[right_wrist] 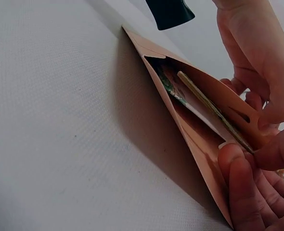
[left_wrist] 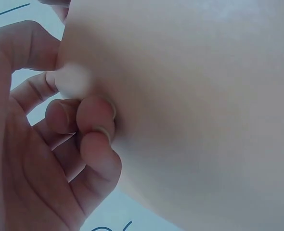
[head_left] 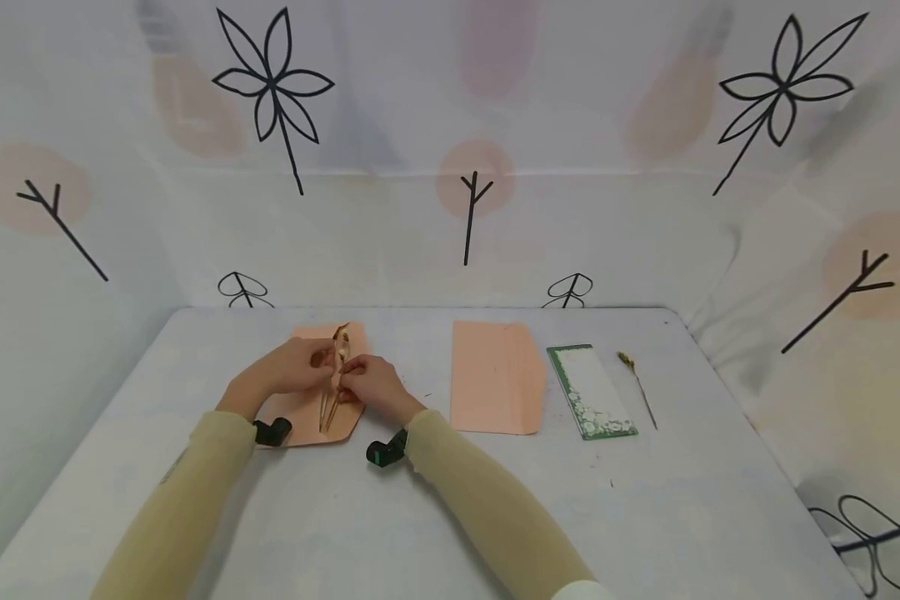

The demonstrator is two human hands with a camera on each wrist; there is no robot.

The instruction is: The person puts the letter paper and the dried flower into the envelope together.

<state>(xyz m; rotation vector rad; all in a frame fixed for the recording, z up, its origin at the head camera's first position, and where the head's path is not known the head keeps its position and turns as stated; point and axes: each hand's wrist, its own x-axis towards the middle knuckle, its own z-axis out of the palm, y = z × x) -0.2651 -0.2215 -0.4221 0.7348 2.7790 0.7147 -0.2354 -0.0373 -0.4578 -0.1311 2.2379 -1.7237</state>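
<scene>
A peach envelope (head_left: 285,410) stands tilted on the left part of the table, its mouth spread apart. My left hand (head_left: 292,367) grips the envelope's edge; in the left wrist view the fingers (left_wrist: 96,113) curl against its broad peach face. Opposite, my right hand (head_left: 375,385) pinches what looks like the thin stem (right_wrist: 214,110) of a dried flower at the envelope's mouth. The flower's head (head_left: 342,333) shows above my hands. Inside the envelope, a card (right_wrist: 180,96) with a green pattern lies beside the stem.
Right of my hands lie a second peach envelope (head_left: 487,379) with its flap unfolded, a white card (head_left: 591,392) with a green floral border, and another dried flower (head_left: 637,387). Black wrist cameras (head_left: 386,450) sit at both cuffs. White patterned cloth (head_left: 390,242) stands behind.
</scene>
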